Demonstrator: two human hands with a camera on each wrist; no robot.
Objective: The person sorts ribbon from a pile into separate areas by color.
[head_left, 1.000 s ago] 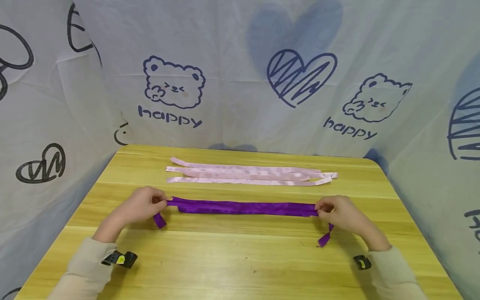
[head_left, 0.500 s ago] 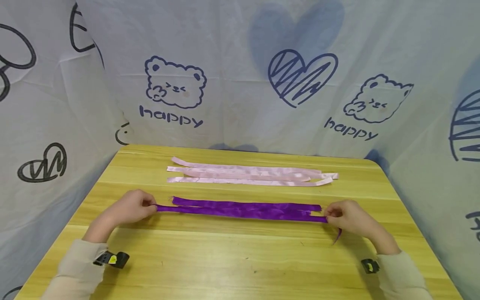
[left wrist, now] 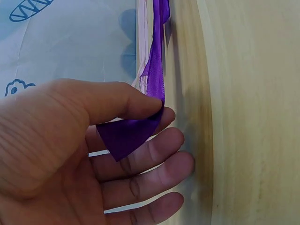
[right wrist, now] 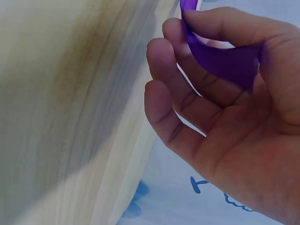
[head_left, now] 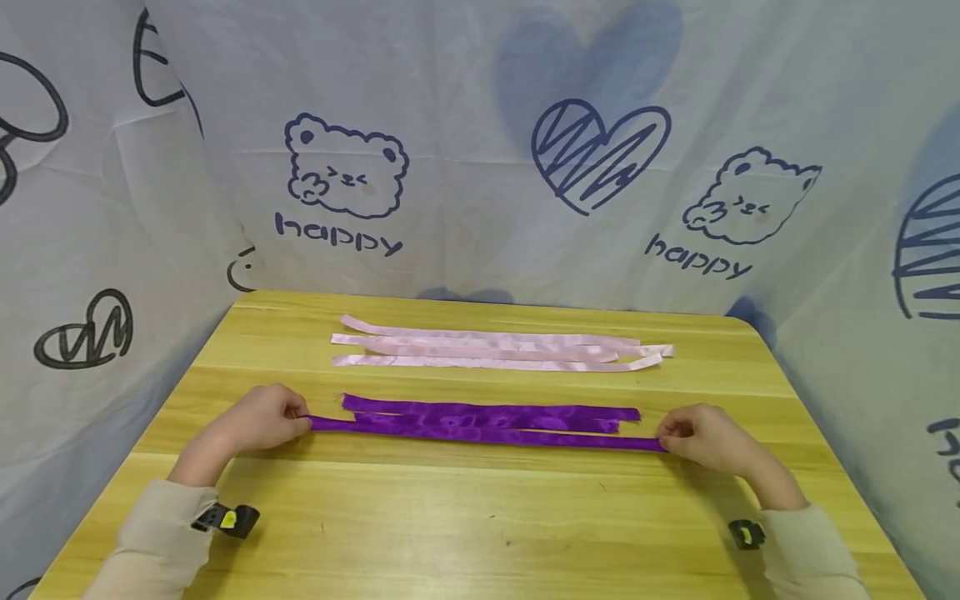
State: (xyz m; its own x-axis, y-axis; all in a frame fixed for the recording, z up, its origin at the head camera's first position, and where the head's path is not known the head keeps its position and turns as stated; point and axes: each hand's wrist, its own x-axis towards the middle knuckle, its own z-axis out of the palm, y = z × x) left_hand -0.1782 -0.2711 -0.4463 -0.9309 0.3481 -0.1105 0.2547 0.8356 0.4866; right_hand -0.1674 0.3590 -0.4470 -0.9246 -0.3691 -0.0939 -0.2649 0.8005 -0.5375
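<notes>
A purple ribbon (head_left: 480, 437) is stretched straight from side to side, nearest the person among the purple strips. My left hand (head_left: 264, 419) pinches its left end between thumb and index finger; in the left wrist view the ribbon's loose tail (left wrist: 126, 138) folds back across the fingers. At the other end my right hand (head_left: 705, 435) pinches it the same way, with a short tail (right wrist: 229, 65) lying inside the palm in the right wrist view. Just behind it, more purple ribbons (head_left: 487, 412) lie side by side on the table, partly overlapping.
Several pale pink ribbons (head_left: 487, 342) lie in a row farther back on the wooden table (head_left: 450, 533). Behind the table hangs a white cloth (head_left: 465, 167) with printed hearts and bears. A black wrist strap (head_left: 228, 518) shows at the left sleeve.
Both hands have moved apart and slightly toward the person, drawing the held ribbon taut. It has shifted off the other purple ribbons, which now show separately behind it.
</notes>
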